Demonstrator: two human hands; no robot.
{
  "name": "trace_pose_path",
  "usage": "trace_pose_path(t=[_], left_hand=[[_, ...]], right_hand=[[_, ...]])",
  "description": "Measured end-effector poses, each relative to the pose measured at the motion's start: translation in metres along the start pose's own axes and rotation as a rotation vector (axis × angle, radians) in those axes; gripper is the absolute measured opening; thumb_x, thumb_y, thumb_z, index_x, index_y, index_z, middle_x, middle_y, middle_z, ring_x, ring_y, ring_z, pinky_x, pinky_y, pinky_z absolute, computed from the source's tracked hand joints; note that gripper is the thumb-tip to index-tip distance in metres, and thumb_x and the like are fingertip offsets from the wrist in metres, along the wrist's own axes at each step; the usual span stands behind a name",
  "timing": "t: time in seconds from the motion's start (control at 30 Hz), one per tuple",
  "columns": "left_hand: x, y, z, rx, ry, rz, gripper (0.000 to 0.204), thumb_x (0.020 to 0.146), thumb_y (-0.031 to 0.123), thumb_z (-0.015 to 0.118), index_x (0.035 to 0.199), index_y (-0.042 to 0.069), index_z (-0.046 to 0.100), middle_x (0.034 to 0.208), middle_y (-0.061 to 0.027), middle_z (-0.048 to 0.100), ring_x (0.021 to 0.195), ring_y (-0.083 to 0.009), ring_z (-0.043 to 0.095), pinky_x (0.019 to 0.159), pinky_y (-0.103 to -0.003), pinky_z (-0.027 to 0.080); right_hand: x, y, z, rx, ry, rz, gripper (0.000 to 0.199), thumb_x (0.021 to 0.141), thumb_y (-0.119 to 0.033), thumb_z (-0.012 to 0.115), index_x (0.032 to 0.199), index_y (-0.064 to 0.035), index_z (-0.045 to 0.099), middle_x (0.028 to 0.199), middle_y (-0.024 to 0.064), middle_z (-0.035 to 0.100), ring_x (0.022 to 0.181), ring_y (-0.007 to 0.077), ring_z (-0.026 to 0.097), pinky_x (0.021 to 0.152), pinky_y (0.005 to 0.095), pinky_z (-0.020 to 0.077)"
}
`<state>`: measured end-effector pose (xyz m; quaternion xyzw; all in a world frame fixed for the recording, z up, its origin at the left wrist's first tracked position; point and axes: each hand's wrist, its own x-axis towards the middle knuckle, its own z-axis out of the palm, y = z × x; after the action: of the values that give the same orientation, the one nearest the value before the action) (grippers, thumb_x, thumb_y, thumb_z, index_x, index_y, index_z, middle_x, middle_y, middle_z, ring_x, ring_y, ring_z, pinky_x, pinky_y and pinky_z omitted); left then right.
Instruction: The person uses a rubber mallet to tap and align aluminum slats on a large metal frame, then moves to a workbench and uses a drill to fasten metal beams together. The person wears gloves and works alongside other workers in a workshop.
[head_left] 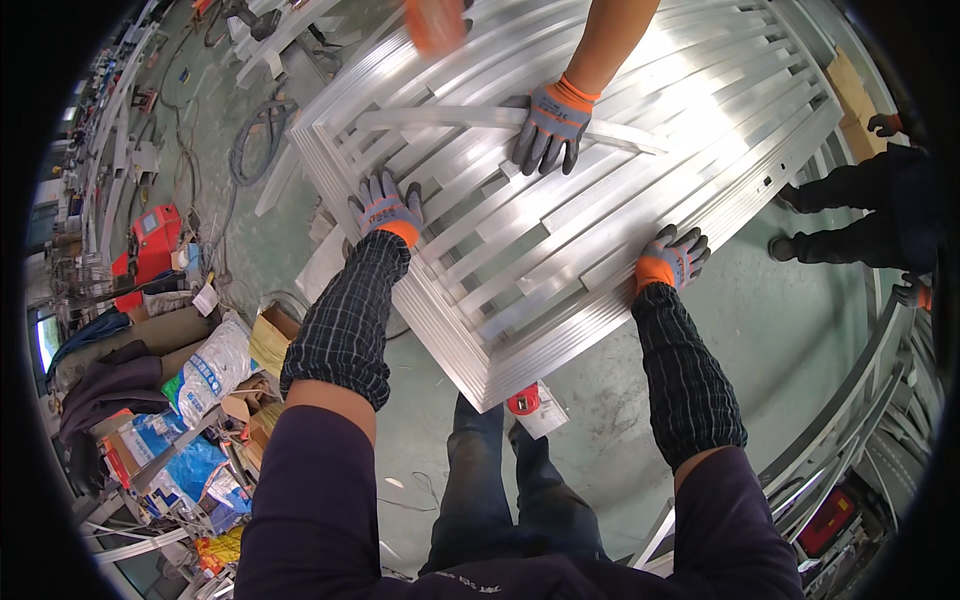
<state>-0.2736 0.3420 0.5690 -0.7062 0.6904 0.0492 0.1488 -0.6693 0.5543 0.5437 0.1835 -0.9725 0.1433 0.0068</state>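
A large silver metal frame with several slats spans the middle, one corner pointing toward me. My left hand, in a grey and orange glove, lies on its left edge, fingers spread over the metal. On the right edge rests my right hand, gloved alike, its fingers stretched out and apart. A loose curved metal strip lies across the slats. Another person's gloved hand presses down on that strip from the far side. That person's other glove is blurred at the top.
Left on the floor are a red machine, coiled cable, a cardboard box and plastic bags. A red object sits below the frame's near corner. Another person's legs stand right. Metal profiles curve along the lower right.
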Motion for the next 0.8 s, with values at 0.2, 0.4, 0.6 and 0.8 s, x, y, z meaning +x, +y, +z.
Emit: trace_pose_path(t=[0.2, 0.4, 0.6, 0.8], left_hand=[[-0.0060, -0.0016, 0.0033, 0.045, 0.031, 0.015, 0.081, 0.101, 0.060, 0.038, 0.165, 0.012, 0.020, 0.171, -0.0128, 0.021, 0.158, -0.0307, 0.018, 0.127, -0.056, 0.012], [-0.0014, 0.0009, 0.0011, -0.023, 0.025, 0.008, 0.083, 0.101, 0.063, 0.036, 0.165, 0.012, 0.021, 0.171, -0.0119, 0.021, 0.158, -0.0304, 0.019, 0.127, -0.058, 0.012], [0.0013, 0.0019, 0.0037, 0.014, 0.037, 0.025, 0.083, 0.101, 0.063, 0.035, 0.165, 0.012, 0.021, 0.171, -0.0121, 0.021, 0.158, -0.0306, 0.019, 0.127, -0.058, 0.012], [-0.0001, 0.0001, 0.0054, 0.050, 0.037, 0.024, 0.081, 0.102, 0.061, 0.035, 0.164, 0.011, 0.022, 0.171, -0.0126, 0.021, 0.158, -0.0313, 0.019, 0.127, -0.058, 0.012]], right_hand=[[-0.0044, -0.0014, -0.0075, -0.005, -0.022, 0.004, 0.068, 0.102, -0.047, 0.046, 0.156, -0.0047, 0.041, 0.164, 0.0158, 0.034, 0.154, 0.0357, 0.024, 0.125, 0.0476, 0.0224], [-0.0028, -0.0034, -0.0076, -0.001, -0.020, -0.004, 0.068, 0.103, -0.046, 0.045, 0.156, -0.0044, 0.040, 0.164, 0.0167, 0.035, 0.154, 0.0360, 0.024, 0.126, 0.0475, 0.0221], [-0.0004, -0.0022, -0.0053, 0.015, -0.030, 0.019, 0.068, 0.102, -0.046, 0.045, 0.156, -0.0045, 0.040, 0.165, 0.0163, 0.032, 0.155, 0.0357, 0.022, 0.126, 0.0476, 0.0218], [-0.0022, -0.0053, -0.0086, 0.011, -0.024, 0.000, 0.067, 0.102, -0.045, 0.045, 0.155, -0.0046, 0.041, 0.165, 0.0162, 0.033, 0.154, 0.0359, 0.023, 0.126, 0.0477, 0.0218]])
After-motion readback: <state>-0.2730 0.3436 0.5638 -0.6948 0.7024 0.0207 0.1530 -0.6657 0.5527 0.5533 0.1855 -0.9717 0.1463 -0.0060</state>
